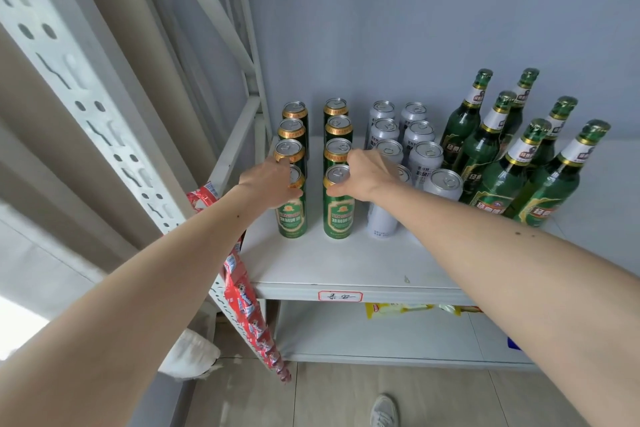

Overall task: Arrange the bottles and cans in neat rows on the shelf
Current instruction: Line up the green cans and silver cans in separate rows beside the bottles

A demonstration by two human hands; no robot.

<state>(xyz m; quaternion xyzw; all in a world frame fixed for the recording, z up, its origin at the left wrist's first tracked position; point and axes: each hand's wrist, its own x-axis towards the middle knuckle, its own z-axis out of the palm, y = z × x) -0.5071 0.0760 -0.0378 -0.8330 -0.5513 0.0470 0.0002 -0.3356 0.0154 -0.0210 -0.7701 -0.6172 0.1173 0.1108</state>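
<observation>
Two rows of green beer cans stand at the left of the white shelf (pixel 346 263), running front to back. My left hand (pixel 268 180) grips the top of the front can of the left row (pixel 292 217). At the same depth, my right hand (pixel 369 177) grips the top of the front can of the second row (pixel 338 217), thumb on its near side. Two rows of silver cans (pixel 424 133) stand right of them, partly hidden by my right arm. Several green glass bottles (pixel 498 180) are grouped at the right in rough rows.
A perforated metal upright (pixel 114 135) rises at the left, with a strip of red snack packets (pixel 242 302) hanging by it. A handwritten label (pixel 340 296) marks the shelf edge. Yellow packets (pixel 398 309) lie on the lower shelf. A shoe (pixel 384 409) shows on the tiled floor.
</observation>
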